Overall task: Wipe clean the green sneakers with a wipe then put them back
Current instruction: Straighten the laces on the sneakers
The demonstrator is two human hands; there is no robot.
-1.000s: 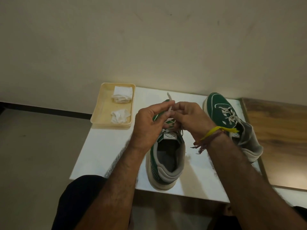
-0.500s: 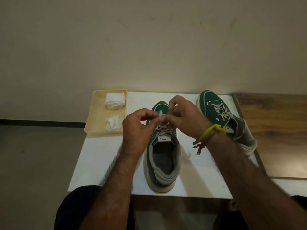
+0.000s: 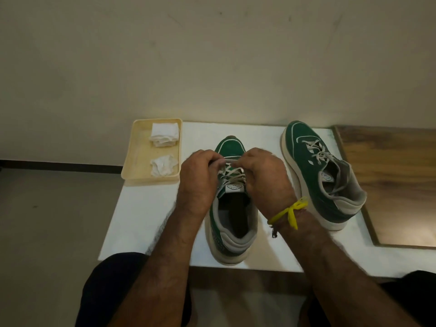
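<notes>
Getting tied up: white lace (image 3: 230, 159) on the near sneaker (image 3: 232, 208) is being pinched by left hand (image 3: 200, 178) and right hand (image 3: 264, 178). Far-right sneaker (image 3: 323, 171) is sitting laced; wiping looks done, with used wipes (image 3: 164, 151) in the tray (image 3: 138, 161).

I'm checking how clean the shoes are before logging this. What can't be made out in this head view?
- Near sneaker: laces and both sides covered by the left hand and right hand.
- Far sneaker: outer side faces away; dim light hides dirt.
- Tongue labels: too small to read.
- Wipes in the tray: dampness unclear.
</notes>
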